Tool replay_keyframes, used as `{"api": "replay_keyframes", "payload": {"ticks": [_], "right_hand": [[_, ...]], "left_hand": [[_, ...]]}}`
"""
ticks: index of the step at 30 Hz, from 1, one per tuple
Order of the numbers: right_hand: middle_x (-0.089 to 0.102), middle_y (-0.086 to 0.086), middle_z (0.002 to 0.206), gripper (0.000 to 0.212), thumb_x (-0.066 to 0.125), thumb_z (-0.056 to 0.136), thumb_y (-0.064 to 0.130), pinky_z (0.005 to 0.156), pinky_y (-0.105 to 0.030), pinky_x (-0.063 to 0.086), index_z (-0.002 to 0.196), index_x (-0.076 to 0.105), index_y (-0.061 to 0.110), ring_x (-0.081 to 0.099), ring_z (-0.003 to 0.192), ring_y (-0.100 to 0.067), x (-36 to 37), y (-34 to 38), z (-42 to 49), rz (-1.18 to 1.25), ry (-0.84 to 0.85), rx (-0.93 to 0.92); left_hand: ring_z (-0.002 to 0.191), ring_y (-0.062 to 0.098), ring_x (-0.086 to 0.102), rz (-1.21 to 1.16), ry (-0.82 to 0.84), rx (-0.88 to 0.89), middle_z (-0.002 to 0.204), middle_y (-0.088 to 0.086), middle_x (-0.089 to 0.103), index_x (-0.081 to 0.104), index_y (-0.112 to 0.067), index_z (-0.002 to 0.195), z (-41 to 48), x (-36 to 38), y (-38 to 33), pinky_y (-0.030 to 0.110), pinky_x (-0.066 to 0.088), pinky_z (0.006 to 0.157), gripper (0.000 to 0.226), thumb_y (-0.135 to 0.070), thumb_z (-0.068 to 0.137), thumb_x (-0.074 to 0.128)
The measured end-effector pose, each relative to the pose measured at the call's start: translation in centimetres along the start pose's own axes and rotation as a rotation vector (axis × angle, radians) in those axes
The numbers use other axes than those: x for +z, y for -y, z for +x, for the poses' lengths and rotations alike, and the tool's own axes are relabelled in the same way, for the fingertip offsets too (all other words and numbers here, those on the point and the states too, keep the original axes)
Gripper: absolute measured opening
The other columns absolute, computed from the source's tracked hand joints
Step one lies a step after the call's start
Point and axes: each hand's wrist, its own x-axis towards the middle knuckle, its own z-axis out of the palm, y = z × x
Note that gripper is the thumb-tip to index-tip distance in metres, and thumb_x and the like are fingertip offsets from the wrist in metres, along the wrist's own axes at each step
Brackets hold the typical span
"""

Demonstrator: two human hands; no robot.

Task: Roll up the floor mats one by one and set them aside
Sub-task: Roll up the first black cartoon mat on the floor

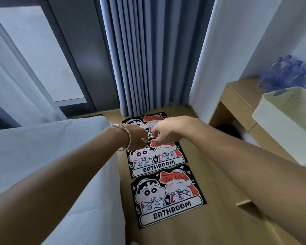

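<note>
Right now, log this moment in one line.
mats: three flat on floor | left hand: empty | right hand: empty | rolled: none

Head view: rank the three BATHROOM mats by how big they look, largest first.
1. Nearest mat
2. Middle mat
3. Farthest mat, partly hidden by the left hand and right hand
All carry the same print, so the gap may be only nearness to the camera; true sizes unsure.

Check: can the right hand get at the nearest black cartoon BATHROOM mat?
Probably yes: the nearest black cartoon BATHROOM mat lies flat, uncovered, on the wooden floor; the right hand hovers empty beyond it.
</note>
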Motion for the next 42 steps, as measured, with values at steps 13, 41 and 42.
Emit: {"api": "replay_keyframes", "payload": {"ticks": [13,41,42], "right_hand": [[0.059,-0.007,0.088,0.017,0.046,0.093,0.020,0.050,-0.025,0.032,0.087,0.058,0.010,0.055,0.083,-0.026,16.1,-3.1,16.9,0.259,0.207,0.072],[0.063,-0.008,0.112,0.036,0.051,0.094,0.045,0.082,-0.036,0.048,0.109,0.063,0.014,0.058,0.102,-0.027,78.9,1.5,49.2,0.646,0.385,0.290],[0.063,-0.009,0.110,0.035,0.051,0.094,0.044,0.080,-0.035,0.048,0.108,0.063,0.014,0.058,0.100,-0.028,79.7,2.2,49.9,0.659,0.373,0.309]], "left_hand": [[0.083,0.018,0.058,-0.103,0.213,0.023,0.097,-0.002,0.061,0.062,-0.029,0.114,15.8,18.5,2.8,0.028,0.048,0.068,0.027,-0.029,0.095,0.043],[0.095,0.021,0.058,-0.121,0.415,-0.056,0.105,-0.001,0.056,0.055,-0.024,0.112,38.5,79.3,1.0,0.033,0.045,0.069,0.021,-0.024,0.095,0.042],[0.096,0.021,0.058,-0.108,0.409,-0.031,0.106,-0.001,0.057,0.055,-0.024,0.110,38.5,80.4,1.3,0.033,0.045,0.069,0.020,-0.024,0.096,0.041]]}}
